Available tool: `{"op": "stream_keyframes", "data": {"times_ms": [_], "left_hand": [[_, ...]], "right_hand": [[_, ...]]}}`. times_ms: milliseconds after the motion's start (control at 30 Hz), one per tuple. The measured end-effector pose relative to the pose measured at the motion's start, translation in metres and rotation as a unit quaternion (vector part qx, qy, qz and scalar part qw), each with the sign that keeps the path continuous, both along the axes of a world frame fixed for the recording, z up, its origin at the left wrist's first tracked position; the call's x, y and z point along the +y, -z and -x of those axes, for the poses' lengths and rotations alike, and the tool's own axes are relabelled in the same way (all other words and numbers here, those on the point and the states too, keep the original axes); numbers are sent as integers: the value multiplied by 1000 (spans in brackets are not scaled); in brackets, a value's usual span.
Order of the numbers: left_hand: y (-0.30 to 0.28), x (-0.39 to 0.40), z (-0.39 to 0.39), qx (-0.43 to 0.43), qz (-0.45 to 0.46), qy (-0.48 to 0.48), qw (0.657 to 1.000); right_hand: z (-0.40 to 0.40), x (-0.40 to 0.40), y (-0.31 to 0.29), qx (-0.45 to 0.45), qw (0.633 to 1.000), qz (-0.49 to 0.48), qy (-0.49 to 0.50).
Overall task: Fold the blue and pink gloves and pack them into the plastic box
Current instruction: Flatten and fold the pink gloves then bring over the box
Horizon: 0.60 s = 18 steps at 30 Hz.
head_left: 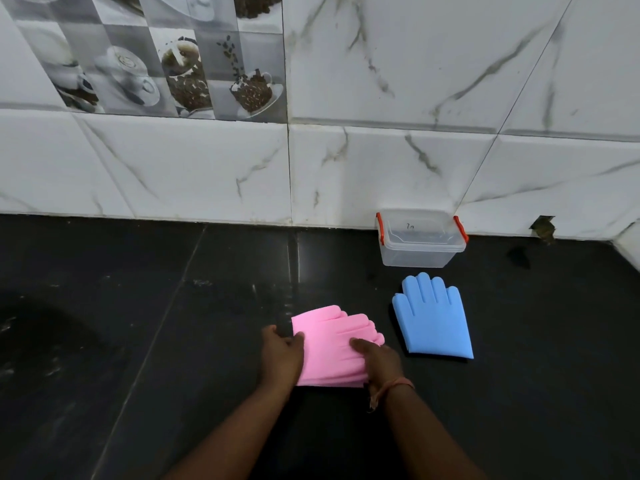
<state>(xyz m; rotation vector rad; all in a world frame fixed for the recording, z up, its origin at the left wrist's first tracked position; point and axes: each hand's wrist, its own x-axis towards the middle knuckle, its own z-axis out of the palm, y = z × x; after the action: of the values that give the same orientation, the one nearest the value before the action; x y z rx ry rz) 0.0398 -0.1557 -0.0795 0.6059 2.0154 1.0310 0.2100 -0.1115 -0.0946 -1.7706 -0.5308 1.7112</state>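
Presently, largest first:
tabletop (173,306): dark, glossy, spread across the lower frame beneath everything.
plastic box (420,242): right of centre against the wall, lid seemingly on.
blue glove (433,320): flat, unfolded, fingers aimed at the box, between it and the hands.
pink glove (329,351): lower centre, partly folded, long axis left to right.
left hand (282,355): its left edge is pinched.
right hand (377,358): fingers pressed flat on it; nearer the box.
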Motion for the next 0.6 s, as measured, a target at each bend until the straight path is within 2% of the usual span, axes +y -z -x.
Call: {"op": "stream_keyframes", "data": {"times_ms": [100,233,300,467,533,600], "left_hand": [[1,9,1,-189,0,-38,981],[-6,10,9,-321,32,39,946],[-8,8,11,-364,41,84,927],[-5,0,23,-458,-33,151,876],[-1,0,23,-446,-29,154,881],[6,-2,19,-422,-7,132,897]], "right_hand": [[-8,0,-3,55,998,21,-4],[-17,-11,-7,138,989,-20,-39],[-22,-14,-9,155,983,-68,-66],[-33,-10,-22,244,957,-99,-125],[-35,-8,-19,232,959,-96,-132],[-33,-8,-14,173,974,-75,-128]]}}
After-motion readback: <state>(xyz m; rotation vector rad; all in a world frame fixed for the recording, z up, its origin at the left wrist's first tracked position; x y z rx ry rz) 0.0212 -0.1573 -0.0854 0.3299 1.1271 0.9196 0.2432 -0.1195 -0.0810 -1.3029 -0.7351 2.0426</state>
